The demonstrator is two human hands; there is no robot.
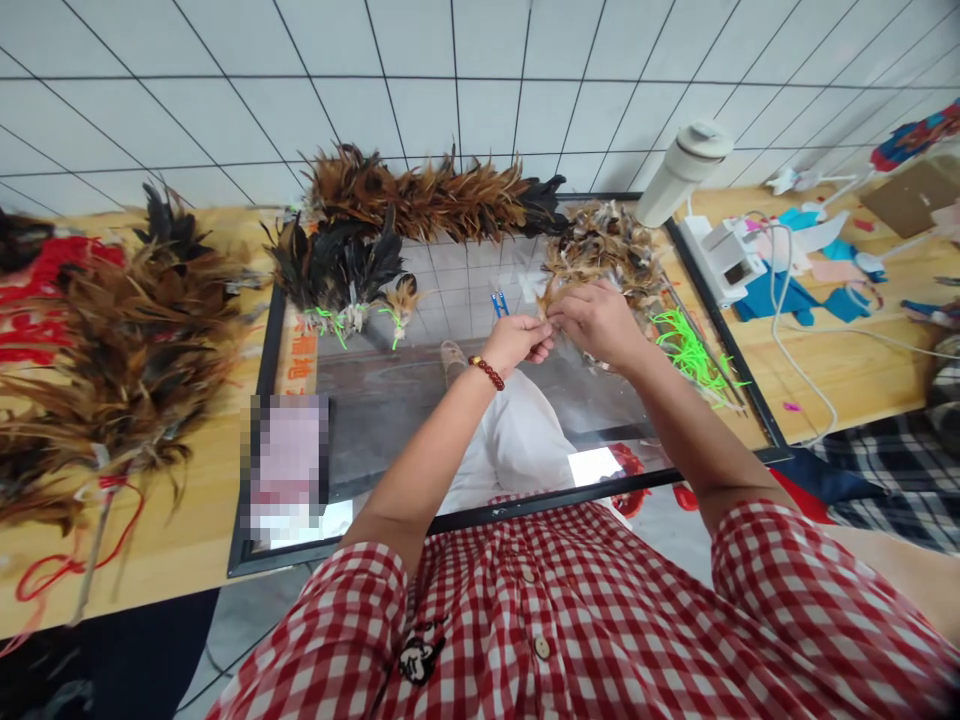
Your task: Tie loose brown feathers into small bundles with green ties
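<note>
Over the middle of a black-framed glass panel (390,410), my left hand (521,340) and my right hand (600,318) meet with fingertips pinched together. A small light-brown feather (550,300) seems to stick up from my left fingers; its lower end is hidden. What my right fingers pinch is too small to make out. Behind my right hand lies a pile of loose brown feathers (600,245). Blue thread snips (499,303) lie on the glass just beyond my left hand. To the right are bright green ties (690,350).
A long brown feather bundle (427,195) lies along the tiled wall. Dark feather bunches with green ties (337,260) stand at left, near a blurred-out phone-shaped object (289,450). A white tumbler (684,170), power strip (712,260) and feather duster (142,350) flank the glass.
</note>
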